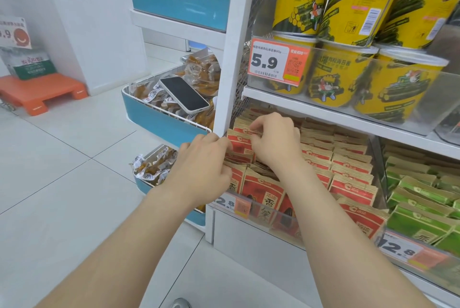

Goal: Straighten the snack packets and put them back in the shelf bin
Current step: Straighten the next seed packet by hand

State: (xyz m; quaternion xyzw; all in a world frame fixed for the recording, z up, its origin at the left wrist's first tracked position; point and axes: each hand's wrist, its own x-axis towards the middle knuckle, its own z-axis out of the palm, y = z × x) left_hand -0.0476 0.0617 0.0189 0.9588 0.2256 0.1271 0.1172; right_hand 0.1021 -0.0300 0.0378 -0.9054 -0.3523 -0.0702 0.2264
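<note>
From the head camera, the likeliest slip is a domino effect. The red snack packets (263,190) stand packed in rows inside the clear shelf bin (286,218), and a hard push from either hand could tip the front ones over the low front wall or crumple their kraft tops. The left hand (204,165) works tight against the white upright (229,71), so a packet could wedge there. The phone (184,93) lying on the side basket looks safe unless an elbow swings. Both hands are in the bin's left column: left fingers curl over packet tops near the front, and the right hand (273,138) sits just behind, fingertips pinching 1 packet's top edge.
</note>
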